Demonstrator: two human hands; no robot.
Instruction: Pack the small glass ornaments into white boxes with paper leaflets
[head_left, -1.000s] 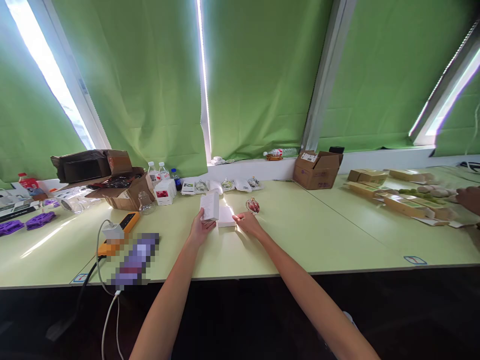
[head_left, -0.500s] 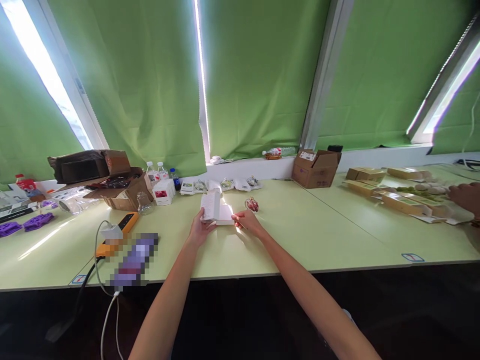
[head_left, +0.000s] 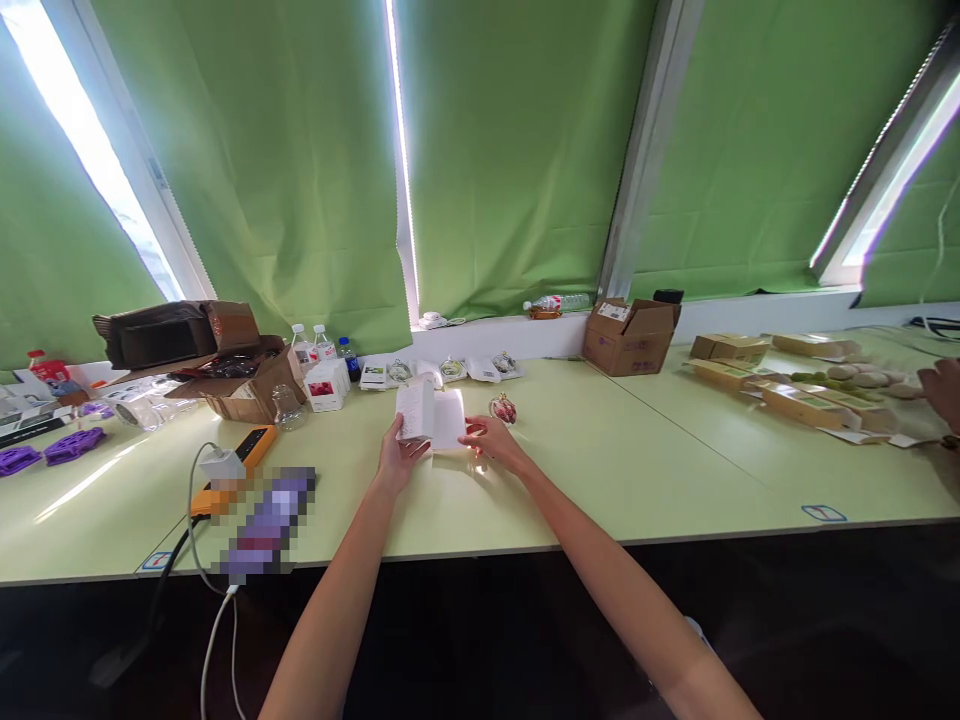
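Observation:
Over the table in front of me I hold a small white paper box (head_left: 450,418), one side standing up with small print on it and a plain inner face lit by the sun. My left hand (head_left: 397,455) is closed on its left edge, fingers partly behind it. My right hand (head_left: 489,440) grips the right edge between thumb and fingers. Just beyond the right hand, a red and white round ornament (head_left: 502,408) with a gold-coloured rim lies on the table. Several ornaments in clear and white packs (head_left: 451,369) lie in a row behind the box.
At left are an open brown carton (head_left: 259,385), a white box with a pink picture (head_left: 327,386), a clear jar (head_left: 288,407), an orange power strip (head_left: 234,470) and a pixelated phone (head_left: 268,522). A brown carton (head_left: 630,338) stands back right; another person's hand (head_left: 941,390) is at far right.
The white box has shifted slightly left and opened wider, showing more of its plain inner face. My right hand has moved a little up its right edge.

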